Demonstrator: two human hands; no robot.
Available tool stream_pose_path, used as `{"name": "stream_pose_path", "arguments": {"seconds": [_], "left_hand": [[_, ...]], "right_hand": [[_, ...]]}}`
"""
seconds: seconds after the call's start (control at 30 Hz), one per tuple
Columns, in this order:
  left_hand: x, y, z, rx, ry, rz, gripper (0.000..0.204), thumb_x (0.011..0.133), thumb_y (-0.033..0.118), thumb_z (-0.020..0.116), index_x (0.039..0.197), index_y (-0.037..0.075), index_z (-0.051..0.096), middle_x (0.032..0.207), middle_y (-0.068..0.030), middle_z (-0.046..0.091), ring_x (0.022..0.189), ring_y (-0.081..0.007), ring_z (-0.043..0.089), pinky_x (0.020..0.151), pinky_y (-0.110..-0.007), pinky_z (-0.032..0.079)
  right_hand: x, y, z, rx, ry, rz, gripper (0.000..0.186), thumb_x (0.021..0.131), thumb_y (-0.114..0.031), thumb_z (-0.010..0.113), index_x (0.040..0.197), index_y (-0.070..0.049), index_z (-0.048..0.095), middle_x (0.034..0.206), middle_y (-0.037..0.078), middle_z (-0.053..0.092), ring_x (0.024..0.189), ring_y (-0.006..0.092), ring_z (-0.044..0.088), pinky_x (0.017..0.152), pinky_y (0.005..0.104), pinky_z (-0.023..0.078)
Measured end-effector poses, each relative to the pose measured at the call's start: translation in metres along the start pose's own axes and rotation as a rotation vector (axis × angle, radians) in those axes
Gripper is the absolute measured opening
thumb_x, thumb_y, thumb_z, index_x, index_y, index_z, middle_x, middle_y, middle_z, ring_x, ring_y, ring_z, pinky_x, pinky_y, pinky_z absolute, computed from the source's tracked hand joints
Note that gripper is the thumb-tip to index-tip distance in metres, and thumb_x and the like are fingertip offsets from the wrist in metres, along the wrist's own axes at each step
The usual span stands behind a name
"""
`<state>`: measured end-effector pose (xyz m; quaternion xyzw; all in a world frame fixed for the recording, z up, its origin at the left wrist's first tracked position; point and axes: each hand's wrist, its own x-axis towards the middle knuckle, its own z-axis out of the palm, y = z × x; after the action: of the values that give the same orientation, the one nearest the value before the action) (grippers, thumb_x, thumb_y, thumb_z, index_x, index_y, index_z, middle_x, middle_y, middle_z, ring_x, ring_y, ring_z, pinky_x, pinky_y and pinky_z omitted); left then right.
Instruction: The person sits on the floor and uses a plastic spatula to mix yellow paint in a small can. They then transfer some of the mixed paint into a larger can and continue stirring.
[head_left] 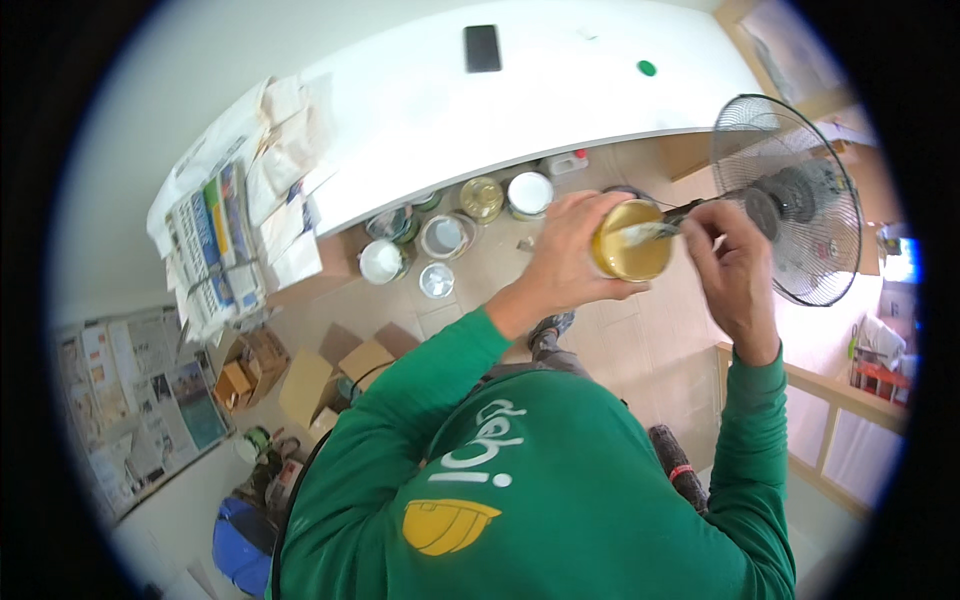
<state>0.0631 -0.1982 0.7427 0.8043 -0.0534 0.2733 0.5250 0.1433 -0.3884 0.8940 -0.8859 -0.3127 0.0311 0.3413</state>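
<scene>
My left hand (pixel 562 252) is wrapped around the side of a small round tub (pixel 632 262) of golden-yellow liquid. It is held up in front of my chest, its mouth turned toward my view. At the tub's right edge, my right hand (pixel 735 268) pinches a slim stirring tool (pixel 650 233). The tool's pale, flat-looking end lies in the liquid, and its exact kind is blurred. Part of its dark handle is hidden by my fingers.
Beyond my hands stretches a white table (pixel 400 120) with a dark flat rectangular object (pixel 482 48) and a green lid (pixel 646 68). Several paint tubs (pixel 382 262) stand on the floor below. A black fan (pixel 800 200) is close on the right, above a wooden rail (pixel 840 392). Newspapers (pixel 215 240) are stacked at left.
</scene>
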Motion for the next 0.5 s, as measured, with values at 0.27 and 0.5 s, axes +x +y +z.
{"name": "stream_pose_path", "arguments": {"seconds": [0.27, 0.5], "left_hand": [[-0.006, 0.000, 0.041, -0.033, 0.035, -0.023, 0.106, 0.060, 0.049, 0.104, 0.150, 0.012, 0.060, 0.138, -0.0114, 0.069, 0.134, -0.0402, 0.058, 0.116, -0.053, 0.041], [-0.014, -0.003, 0.046, -0.032, 0.088, -0.067, 0.106, 0.060, 0.048, 0.104, 0.150, 0.012, 0.060, 0.139, -0.0112, 0.069, 0.134, -0.0399, 0.058, 0.116, -0.053, 0.041]], "right_hand": [[-0.012, 0.035, -0.010, -0.066, -0.059, 0.062, 0.012, 0.107, -0.011, 0.071, 0.101, -0.001, 0.069, 0.084, 0.002, 0.064, 0.072, 0.0079, 0.051, 0.064, 0.0280, 0.044], [-0.011, 0.059, -0.024, -0.094, -0.090, 0.043, 0.014, 0.109, -0.014, 0.069, 0.104, -0.001, 0.069, 0.086, 0.001, 0.064, 0.075, 0.0070, 0.050, 0.066, 0.0255, 0.043]]}}
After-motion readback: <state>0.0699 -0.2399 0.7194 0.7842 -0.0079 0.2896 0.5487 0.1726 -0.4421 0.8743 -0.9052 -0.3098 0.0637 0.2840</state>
